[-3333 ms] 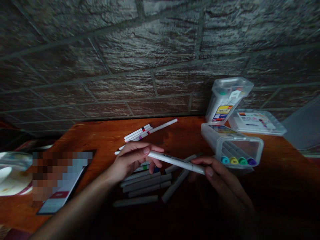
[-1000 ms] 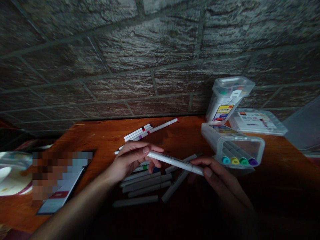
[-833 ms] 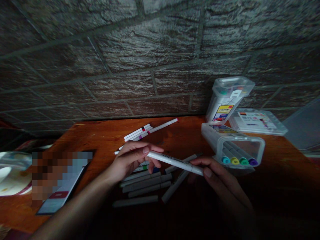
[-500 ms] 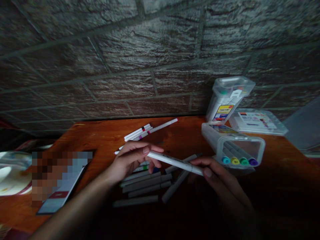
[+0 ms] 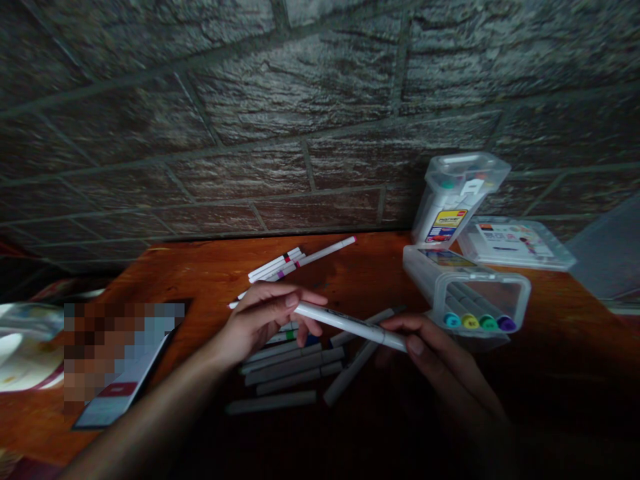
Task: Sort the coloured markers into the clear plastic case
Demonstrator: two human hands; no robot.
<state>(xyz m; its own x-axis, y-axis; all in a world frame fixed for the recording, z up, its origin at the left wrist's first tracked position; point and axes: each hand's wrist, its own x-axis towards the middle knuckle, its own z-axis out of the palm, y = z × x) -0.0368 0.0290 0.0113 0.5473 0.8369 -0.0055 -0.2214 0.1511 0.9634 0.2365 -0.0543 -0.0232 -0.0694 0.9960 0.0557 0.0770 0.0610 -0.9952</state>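
Note:
A white marker pen is held level above the table between both hands, tilted slightly down to the right. My left hand is closed on its left end, pinching it with thumb and fingers. Its right end sits in the pinch of my right hand. Below them several loose markers lie side by side in shadow, and one marker lies at a slant. Behind my left hand rest thinner white pens with red, purple and black marks.
An open clear case with several coloured-end markers lies at the right. Behind it stand an upright marker box and a flat clear box. A phone-like device, partly pixelated, lies left on the wooden table. A stone-block wall rises behind.

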